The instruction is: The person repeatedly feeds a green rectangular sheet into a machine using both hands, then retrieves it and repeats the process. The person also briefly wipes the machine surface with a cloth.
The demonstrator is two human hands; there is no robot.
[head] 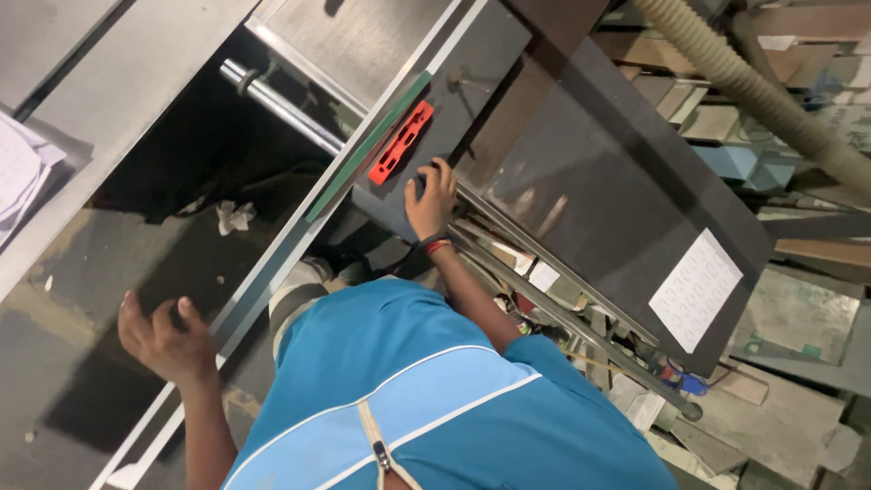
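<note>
My right hand (432,196) reaches forward and curls its fingers over the near edge of a dark machine table (472,63), just beside a red slotted insert (401,142) set into it. A green strip (367,150) runs along the table's left edge. My left hand (165,338) hovers low at the left with its fingers spread and nothing in it, close to a pale metal rail (263,272). My blue shirt (435,408) fills the bottom of the view.
A large dark board (599,181) with a white label (695,289) lies to the right. Past it are wood offcuts (798,318) and a ribbed beige hose (753,82). A chrome bar (281,104) crosses a dark gap; papers (18,172) sit far left.
</note>
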